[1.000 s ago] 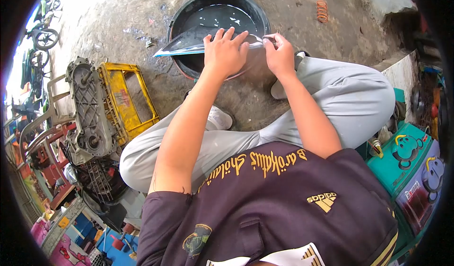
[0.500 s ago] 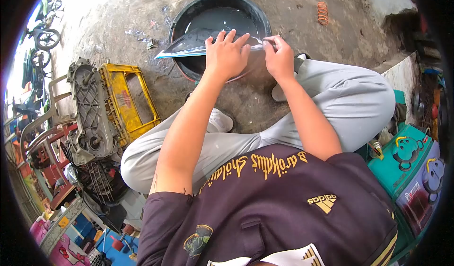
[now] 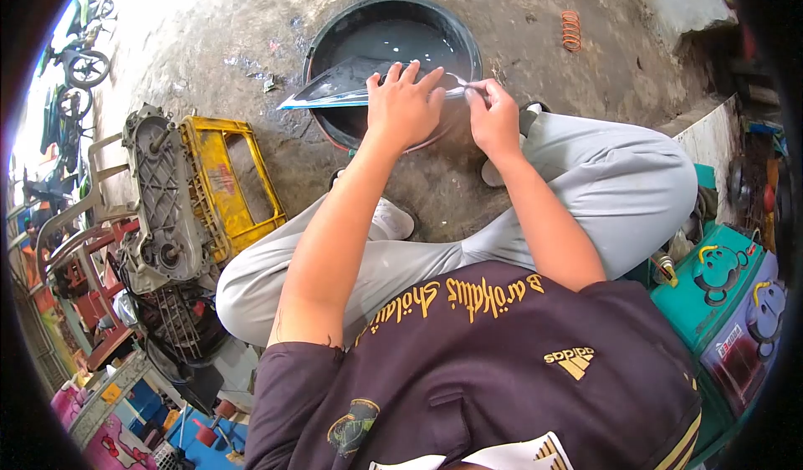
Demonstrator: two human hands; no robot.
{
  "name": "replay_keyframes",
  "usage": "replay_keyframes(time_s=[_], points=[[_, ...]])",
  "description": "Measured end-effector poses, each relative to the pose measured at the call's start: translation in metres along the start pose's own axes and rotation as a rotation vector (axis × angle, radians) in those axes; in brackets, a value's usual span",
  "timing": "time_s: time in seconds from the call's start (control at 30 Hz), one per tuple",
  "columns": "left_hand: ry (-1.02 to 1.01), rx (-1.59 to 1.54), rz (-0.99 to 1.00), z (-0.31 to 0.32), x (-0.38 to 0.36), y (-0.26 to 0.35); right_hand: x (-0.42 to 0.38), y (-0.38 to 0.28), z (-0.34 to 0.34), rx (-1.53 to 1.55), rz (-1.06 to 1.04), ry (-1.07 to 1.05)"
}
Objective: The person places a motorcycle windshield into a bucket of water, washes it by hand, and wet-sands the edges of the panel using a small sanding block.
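Note:
A clear plastic body panel with a blue edge (image 3: 326, 99) lies across a round black basin (image 3: 385, 10) of dark water. My left hand (image 3: 403, 106) rests on the panel, palm down with its fingers spread. At the panel's narrow right end, my right hand (image 3: 493, 119) is closed, thumb and fingers pinched on the tip. The lower part of the basin shows beneath the panel and my left wrist.
An orange coil spring (image 3: 570, 31) lies on the concrete floor at upper right. A yellow crate (image 3: 226, 177) and a grey metal engine cover (image 3: 159, 194) stand at left. A green toolbox (image 3: 711, 278) is at right.
The view has shifted slightly, so basin and floor items sit a little lower. Both hands keep nearly the same places on the panel.

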State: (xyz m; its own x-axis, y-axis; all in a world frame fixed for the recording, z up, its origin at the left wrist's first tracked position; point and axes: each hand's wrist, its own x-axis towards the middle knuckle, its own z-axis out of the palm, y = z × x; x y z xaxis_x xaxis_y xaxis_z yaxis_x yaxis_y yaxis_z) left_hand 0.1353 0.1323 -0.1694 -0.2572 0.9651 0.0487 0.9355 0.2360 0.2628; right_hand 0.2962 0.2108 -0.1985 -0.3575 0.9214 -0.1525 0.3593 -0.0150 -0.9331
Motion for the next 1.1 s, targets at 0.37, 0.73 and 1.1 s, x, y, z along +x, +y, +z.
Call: replay_keyframes(time_s=[0.37, 0.73, 1.1], points=[[-0.021, 0.053, 0.001, 0.001, 0.000, 0.002, 0.006, 0.002, 0.001, 0.010, -0.078, 0.055], [-0.007, 0.060, -0.002, -0.001, -0.002, 0.003, 0.004, 0.004, 0.006, 0.036, -0.071, 0.094], [0.005, 0.059, -0.005, -0.001, 0.002, 0.002, -0.007, -0.003, 0.005, 0.022, 0.011, 0.065]])
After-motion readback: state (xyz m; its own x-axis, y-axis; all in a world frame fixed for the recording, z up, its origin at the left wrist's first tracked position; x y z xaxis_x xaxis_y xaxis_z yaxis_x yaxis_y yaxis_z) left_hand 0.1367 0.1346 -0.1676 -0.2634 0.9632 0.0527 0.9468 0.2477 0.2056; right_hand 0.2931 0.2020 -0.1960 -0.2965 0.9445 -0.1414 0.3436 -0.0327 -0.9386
